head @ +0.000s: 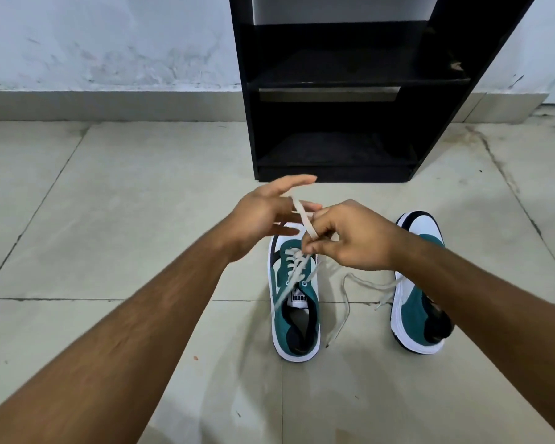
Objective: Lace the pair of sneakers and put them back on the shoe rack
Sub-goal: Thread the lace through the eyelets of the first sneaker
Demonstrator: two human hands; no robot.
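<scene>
Pinching a flat off-white shoelace (305,221), the right hand (353,235) hovers above the toe of a teal-and-white suede sneaker (297,318) on the tiled floor (109,203), its long axis running toe-away toward the black wooden shoe rack (334,91). The left hand (266,216) is spread open beside it, the lace crossing its fingers. Below the right wrist, the second teal sneaker (417,302) lies tilted, toe likewise away.

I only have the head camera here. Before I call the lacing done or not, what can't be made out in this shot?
- Toe and front eyelets of the green-and-white left sneaker: head view, covered by the left hand and right hand.
- Upper of the green-and-white right sneaker: hidden by the right forearm.
- White lace near the fingers: motion-blurred, so the grip is unclear.
- Black wooden shoe rack: upper part cut off by the top edge.
</scene>
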